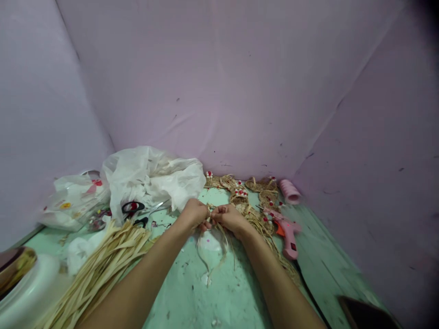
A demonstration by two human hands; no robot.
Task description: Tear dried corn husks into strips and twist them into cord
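Close together over the middle of the green table, my left hand and my right hand meet with fingers pinched. Both are closed on thin straw strands, whose loose ends hang down toward the table. The part between my fingertips is small and mostly hidden. Just beyond and to the right lie woven straw pieces with red and white beads. A long bundle of straw cord runs beside my right forearm. Left of my left forearm lies a bundle of flat, pale straw strips.
A pink glue gun with a black cable lies right, below a pink thread spool. White plastic bags and black-handled scissors sit left. A white round container stands front left. Purple sheeting encloses the green table.
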